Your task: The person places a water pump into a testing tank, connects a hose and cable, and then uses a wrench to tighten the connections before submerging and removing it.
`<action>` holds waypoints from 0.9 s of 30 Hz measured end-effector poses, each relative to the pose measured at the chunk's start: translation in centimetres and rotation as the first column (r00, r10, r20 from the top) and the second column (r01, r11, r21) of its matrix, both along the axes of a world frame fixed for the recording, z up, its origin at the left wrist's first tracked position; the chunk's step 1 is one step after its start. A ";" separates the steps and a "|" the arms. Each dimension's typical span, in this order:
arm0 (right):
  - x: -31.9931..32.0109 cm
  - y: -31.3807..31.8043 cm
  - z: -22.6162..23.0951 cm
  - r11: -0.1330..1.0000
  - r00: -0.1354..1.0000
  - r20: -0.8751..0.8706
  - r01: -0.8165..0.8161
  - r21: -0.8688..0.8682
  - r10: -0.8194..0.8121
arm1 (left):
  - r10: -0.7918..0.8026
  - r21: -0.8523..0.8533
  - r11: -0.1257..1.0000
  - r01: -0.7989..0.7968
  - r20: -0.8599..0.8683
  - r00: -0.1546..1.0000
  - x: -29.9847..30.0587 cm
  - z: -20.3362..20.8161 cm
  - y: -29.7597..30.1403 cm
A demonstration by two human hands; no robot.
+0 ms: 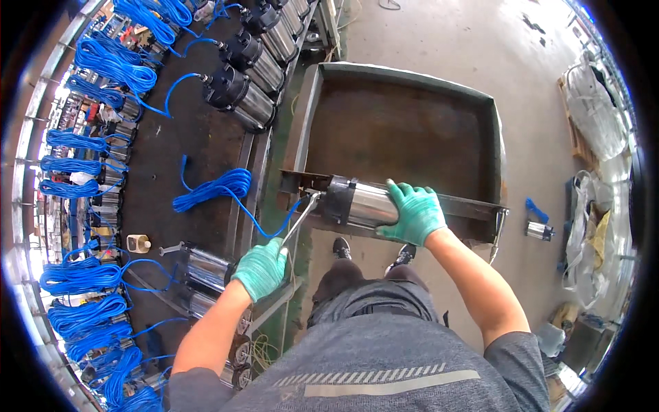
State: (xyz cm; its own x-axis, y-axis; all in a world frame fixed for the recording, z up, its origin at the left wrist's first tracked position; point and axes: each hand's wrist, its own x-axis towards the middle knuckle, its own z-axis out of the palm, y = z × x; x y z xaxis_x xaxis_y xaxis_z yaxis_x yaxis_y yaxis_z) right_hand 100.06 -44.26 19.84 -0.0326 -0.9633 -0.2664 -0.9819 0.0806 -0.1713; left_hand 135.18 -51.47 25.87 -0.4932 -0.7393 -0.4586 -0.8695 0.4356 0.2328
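Observation:
A submersible pump with a shiny steel body and black end cap lies on its side across the near edge of a metal tank. My right hand, in a green glove, is wrapped over its steel body near the right end. In my left hand, also gloved in green, is a spanner. The spanner's head meets the fitting where the cable enters the black cap. From there a blue cable runs left to a tied coil on the dark bench.
The tank's raised metal rim surrounds a brown, rusty inside. Several upright-looking pumps stand at the far left; more pumps lie beside my left arm. Blue cable coils line the bench's left side. A small pump lies on the floor at right.

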 end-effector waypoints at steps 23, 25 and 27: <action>-0.3 -1.3 -0.2 0.996 0.996 -0.011 -0.084 0.033 0.084 | 0.300 0.037 0.954 -0.298 -0.115 0.947 -2.0 -19.9 4.2; -0.2 -1.3 -0.1 0.996 0.997 -0.001 -0.073 0.053 0.073 | 0.289 -0.038 0.949 -0.314 -0.306 0.907 -2.2 -23.5 4.3; 0.0 -1.0 0.1 0.996 0.997 0.011 -0.074 0.056 0.074 | 0.313 -0.043 0.934 -0.354 -0.380 0.871 -1.2 -24.7 5.1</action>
